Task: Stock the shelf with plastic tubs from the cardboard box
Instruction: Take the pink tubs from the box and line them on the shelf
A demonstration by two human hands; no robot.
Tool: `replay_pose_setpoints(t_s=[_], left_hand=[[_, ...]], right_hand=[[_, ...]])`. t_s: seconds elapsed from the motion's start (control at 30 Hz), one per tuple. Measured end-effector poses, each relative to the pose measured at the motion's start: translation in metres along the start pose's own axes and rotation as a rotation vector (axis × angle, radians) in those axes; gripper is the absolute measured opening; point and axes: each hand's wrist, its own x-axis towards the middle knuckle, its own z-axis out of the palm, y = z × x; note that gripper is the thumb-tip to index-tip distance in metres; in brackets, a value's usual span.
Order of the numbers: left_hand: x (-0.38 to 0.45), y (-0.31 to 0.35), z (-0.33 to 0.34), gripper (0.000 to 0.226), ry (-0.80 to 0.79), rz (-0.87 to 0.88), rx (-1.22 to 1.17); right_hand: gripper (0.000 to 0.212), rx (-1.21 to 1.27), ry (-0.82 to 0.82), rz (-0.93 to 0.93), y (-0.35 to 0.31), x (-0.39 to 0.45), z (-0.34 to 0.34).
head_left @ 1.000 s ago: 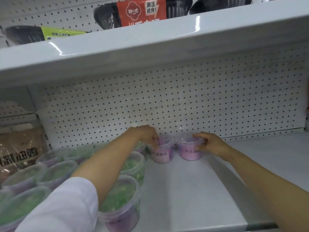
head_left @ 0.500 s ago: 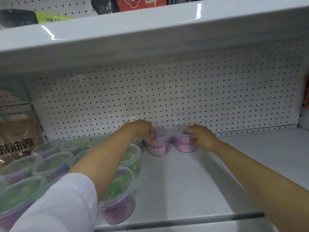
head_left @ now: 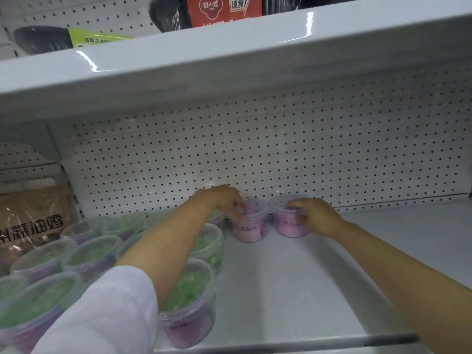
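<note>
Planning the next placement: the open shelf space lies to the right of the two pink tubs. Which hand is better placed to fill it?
Probably the right hand. It rests on the rightmost pink tub, bordering the bare shelf. The left hand sits on the other pink tub, beside the green-filled tubs.

I am seeing two bare hands, the left hand (head_left: 224, 200) and the right hand (head_left: 316, 218), with no rings and no watch showing. The left arm is wearing a white sleeve (head_left: 102, 315), pushed up above the elbow. The right forearm is showing no sleeve.
</note>
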Motion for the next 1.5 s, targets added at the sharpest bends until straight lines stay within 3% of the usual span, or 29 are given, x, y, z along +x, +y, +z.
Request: replay_pose_setpoints(t_s=[0.23,0.43,0.67,0.8,1.13,1.5], left_hand=[[-0.01,0.004,-0.001,0.072,-0.006,-0.009,0.02],[-0.022,0.004,-0.005,0.077,0.074,0.017,-0.042],[-0.072,0.004,-0.004,0.113,0.191,0.187,-0.05],[-0.096,-0.006,0.0,0.118,0.276,0.288,0.03],[-0.186,-0.02,-0.004,0.121,0.404,0.444,0.011],[-0.334,-0.071,0.003,0.119,0.383,0.498,0.078]], right_hand=[[0.038,-0.019,-0.033,0.001,-0.008,-0.002,-0.003],[0.054,0.011,-0.011,0.046,-0.025,-0.016,-0.023],[0.091,-0.081,0.045,0.061,-0.068,-0.064,-0.051],[0.108,-0.171,0.089,0.09,-0.106,-0.101,-0.065],[0.109,-0.327,0.186,0.182,-0.186,-0.19,-0.073],[0.111,-0.366,0.229,0.277,-0.284,-0.294,-0.069]])
